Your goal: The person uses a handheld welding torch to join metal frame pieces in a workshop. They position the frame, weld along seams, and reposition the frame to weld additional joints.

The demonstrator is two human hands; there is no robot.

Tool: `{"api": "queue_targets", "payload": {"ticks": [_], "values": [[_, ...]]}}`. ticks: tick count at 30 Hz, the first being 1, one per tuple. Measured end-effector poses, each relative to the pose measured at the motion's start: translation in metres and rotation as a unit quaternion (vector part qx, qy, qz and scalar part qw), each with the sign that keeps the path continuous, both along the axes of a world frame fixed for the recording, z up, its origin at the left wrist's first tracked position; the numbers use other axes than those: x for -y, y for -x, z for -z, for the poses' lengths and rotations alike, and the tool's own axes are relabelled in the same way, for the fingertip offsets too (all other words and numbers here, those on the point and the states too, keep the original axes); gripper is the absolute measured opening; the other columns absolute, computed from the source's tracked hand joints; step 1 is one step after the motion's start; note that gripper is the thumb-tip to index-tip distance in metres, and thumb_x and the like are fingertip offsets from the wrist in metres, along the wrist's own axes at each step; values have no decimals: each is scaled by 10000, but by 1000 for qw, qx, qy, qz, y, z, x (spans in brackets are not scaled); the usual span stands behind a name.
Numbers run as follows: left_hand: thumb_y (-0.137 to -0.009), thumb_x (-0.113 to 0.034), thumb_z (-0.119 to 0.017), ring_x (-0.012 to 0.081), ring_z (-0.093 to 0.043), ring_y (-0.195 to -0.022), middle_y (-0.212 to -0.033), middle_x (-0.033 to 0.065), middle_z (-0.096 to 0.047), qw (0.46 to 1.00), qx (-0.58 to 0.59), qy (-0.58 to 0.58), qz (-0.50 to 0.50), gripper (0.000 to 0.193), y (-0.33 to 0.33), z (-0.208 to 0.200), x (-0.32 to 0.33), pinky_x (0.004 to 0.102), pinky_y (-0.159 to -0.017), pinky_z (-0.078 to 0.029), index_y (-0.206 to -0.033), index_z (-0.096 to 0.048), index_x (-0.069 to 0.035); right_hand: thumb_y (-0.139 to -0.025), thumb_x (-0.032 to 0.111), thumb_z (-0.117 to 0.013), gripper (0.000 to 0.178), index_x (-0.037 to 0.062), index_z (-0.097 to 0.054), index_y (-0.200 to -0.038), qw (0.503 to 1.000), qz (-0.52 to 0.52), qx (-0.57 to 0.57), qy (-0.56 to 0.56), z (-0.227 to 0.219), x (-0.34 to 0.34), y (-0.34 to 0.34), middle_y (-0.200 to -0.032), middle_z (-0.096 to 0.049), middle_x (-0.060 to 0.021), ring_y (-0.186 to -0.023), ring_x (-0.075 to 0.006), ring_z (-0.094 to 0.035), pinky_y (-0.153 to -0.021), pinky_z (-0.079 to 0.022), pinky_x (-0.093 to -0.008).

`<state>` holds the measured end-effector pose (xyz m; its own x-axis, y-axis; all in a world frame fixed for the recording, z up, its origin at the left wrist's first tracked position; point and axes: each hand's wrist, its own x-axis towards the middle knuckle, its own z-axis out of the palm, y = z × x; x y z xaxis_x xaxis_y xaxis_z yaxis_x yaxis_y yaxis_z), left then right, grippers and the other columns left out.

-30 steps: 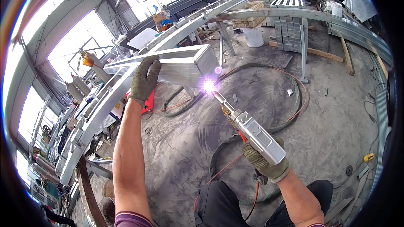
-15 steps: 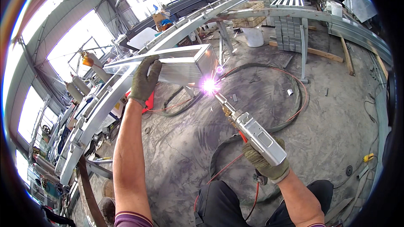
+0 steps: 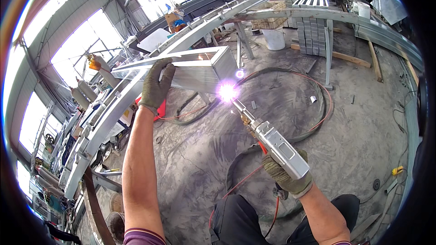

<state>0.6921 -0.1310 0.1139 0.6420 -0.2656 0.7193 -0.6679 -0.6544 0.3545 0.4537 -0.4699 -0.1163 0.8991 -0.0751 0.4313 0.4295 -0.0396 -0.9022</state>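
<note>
My right hand (image 3: 285,172), in an olive glove, is wrapped round the rear of a silver handheld welding gun (image 3: 280,147). The gun points up and to the left. At its nozzle a bright white-violet glow (image 3: 228,92) burns against the lower near corner of a box-shaped metal frame (image 3: 195,77), and the glare hides the joint. My left hand (image 3: 157,84), gloved alike, grips the frame's near upper edge, thumb and fingers hooked over it. The frame lies on a long metal beam (image 3: 106,127) of the stand.
A dark hose (image 3: 321,109) and a thin orange line loop across the concrete floor. Gas cylinders (image 3: 81,97) stand at the left. Farther back are a white bucket (image 3: 274,40), stacked metal tubes (image 3: 311,36) and a stand leg (image 3: 328,59). Long metal profiles (image 3: 386,41) lie at the right.
The gun's tip and its glow have shifted very slightly to the right along the frame's corner. My left hand keeps its place on the frame.
</note>
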Motion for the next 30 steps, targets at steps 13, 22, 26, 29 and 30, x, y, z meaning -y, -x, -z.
{"api": "queue_targets", "payload": {"ticks": [13, 22, 26, 29, 30], "values": [[-1070, -267, -661, 274, -674, -1194, -1253, 159, -727, 999, 25, -24, -16, 326, 2, 1, 4, 389, -1054, -506, -1304, -695, -43, -899, 206, -793, 303, 163, -788, -1199, 947, 102, 161, 257, -24, 30, 17, -1131, -793, -32, -1013, -246, -761, -855, -614, -400], [-1077, -248, -659, 221, -657, -1172, -1223, 126, -724, 1000, 7, -21, -4, 312, 1, -1, 0, 359, -1041, -504, -1304, -691, -36, -935, 262, -747, 342, 218, -775, -1273, 903, 123, 199, 360, -7, 31, 16, -1325, -743, 17, -1188, -220, -713, -983, -556, -419], [-1085, -238, -657, 185, -640, -1150, -1206, 94, -710, 1000, -16, 7, 21, 293, 6, -2, -4, 340, -1031, -500, -1300, -694, -41, -938, 276, -749, 358, 257, -771, -1295, 959, 53, 104, 260, 6, 29, 19, -1337, -739, 26, -1206, -207, -705, -989, -544, -406], [-1091, -242, -653, 175, -636, -1129, -1196, 80, -703, 1000, -3, -5, 12, 292, 20, -3, -14, 340, -1020, -501, -1300, -692, -42, -942, 275, -747, 357, 262, -771, -1297, 941, 56, 173, 284, -18, 35, 20, -1322, -746, 29, -1202, -205, -707, -991, -545, -409], [-1092, -242, -651, 175, -636, -1126, -1193, 79, -703, 1000, 3, -12, 12, 295, 22, -4, -15, 340, -1018, -502, -1304, -689, -41, -947, 273, -743, 358, 259, -768, -1303, 945, 44, 178, 273, -22, 35, 22, -1320, -748, 29, -1206, -202, -706, -996, -544, -411]]}}
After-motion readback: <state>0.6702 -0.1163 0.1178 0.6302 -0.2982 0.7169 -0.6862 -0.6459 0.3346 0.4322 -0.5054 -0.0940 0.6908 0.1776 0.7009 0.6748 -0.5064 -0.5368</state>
